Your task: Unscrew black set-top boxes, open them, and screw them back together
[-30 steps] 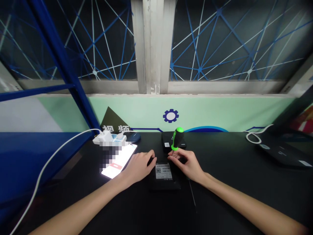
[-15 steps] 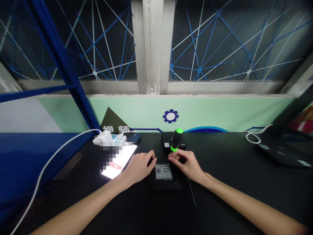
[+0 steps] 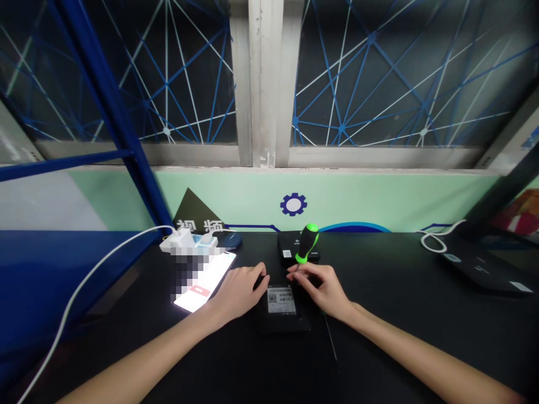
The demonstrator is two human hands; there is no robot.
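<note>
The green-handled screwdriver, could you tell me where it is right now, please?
In the head view, the screwdriver stands near centre, held by the right hand over the black box.

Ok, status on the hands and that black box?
Left hand flat on black box, steadying it. Right hand pinching screwdriver upright at the box's far edge. Lit phone close on the left.

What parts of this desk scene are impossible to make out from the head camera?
- Tip of the green-and-black screwdriver: hidden behind the right hand.
- White label on the flat black box: print too small to read.
- Lit phone screen: partly pixelated.
- Box's left edge: covered by the left hand.
- Black device at far right: too dark to identify.
</note>
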